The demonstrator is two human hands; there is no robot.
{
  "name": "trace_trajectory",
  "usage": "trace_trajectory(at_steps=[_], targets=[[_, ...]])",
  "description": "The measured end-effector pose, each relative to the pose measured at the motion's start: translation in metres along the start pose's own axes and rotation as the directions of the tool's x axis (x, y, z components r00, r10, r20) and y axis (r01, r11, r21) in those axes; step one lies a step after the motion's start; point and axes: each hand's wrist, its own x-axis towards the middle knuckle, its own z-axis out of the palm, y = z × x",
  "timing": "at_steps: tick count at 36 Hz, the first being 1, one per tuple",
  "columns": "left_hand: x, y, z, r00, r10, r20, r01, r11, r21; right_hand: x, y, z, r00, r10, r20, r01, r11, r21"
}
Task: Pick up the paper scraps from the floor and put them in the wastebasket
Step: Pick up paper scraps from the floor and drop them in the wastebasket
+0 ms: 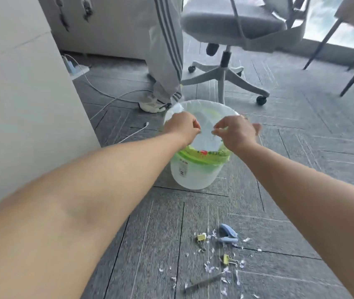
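Left hand (181, 126): over the near-left rim of the basket, fingertips drawn together in a pinch; whether anything sits between them is too small to tell.
Right hand (236, 130): over the near-right rim, thumb and forefinger pressed tip to tip, other fingers curled; contents cannot be told.
Wastebasket (193, 175): round, translucent white plastic tub, upright on the floor and tapering downward.
Liner (204, 157): thin, crinkled lime-green plastic bag folded over the rim, with a red printed mark that is unreadable.
Label: a small white sticker with barcode-like lines on the basket wall; the text is too blurred to read.
Paper scraps (211, 267): tiny, ragged white-lilac shreds scattered on the floor, nearer the camera than the basket and well apart from it.
Floor (150, 244): grey carpet tiles with fine pale streaks.
Among the scraps: two yellow metal binder clips (202, 236), a pale blue plastic stapler-like tool (228, 234) and a slim grey pen (204, 282).
Behind the basket: a grey fabric office chair on a white wheeled base (223, 72), a standing person's pale trousers with grey stripes (167, 50) and a white cable (115, 98).
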Motion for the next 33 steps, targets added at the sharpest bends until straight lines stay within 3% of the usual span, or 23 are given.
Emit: trace_trajectory(at_steps=[3, 8, 16, 20, 24, 28, 33], targets=[[0.001, -0.005, 0.006, 1.000, -0.012, 0.026, 0.008, 0.992, 0.127, 0.000, 0.006, 0.006, 0.995, -0.002, 0.097, 0.011, 0.996, -0.091], [0.001, -0.013, 0.005, 0.993, 0.072, 0.094, -0.088, 0.979, 0.183, -0.012, 0.011, 0.004, 0.994, -0.078, 0.077, 0.085, 0.992, -0.088], [-0.017, -0.003, -0.006, 0.981, 0.195, 0.006, -0.195, 0.980, -0.027, -0.040, 0.011, -0.004, 0.967, -0.240, -0.087, 0.242, 0.970, 0.010], [-0.055, -0.001, -0.001, 0.951, 0.302, -0.069, -0.309, 0.934, -0.177, -0.074, 0.016, -0.001, 0.940, -0.294, -0.175, 0.313, 0.945, 0.094], [-0.104, -0.019, 0.024, 0.913, 0.392, -0.112, -0.407, 0.889, -0.211, -0.128, 0.035, 0.028, 0.916, -0.340, -0.214, 0.365, 0.927, 0.090], [-0.148, -0.051, 0.070, 0.952, 0.305, 0.005, -0.297, 0.930, -0.216, -0.185, 0.061, 0.077, 0.948, -0.315, -0.040, 0.318, 0.943, 0.100], [-0.183, -0.092, 0.121, 0.963, 0.120, 0.240, -0.093, 0.988, -0.120, -0.237, 0.102, 0.125, 0.950, -0.091, 0.297, 0.085, 0.996, 0.030]])
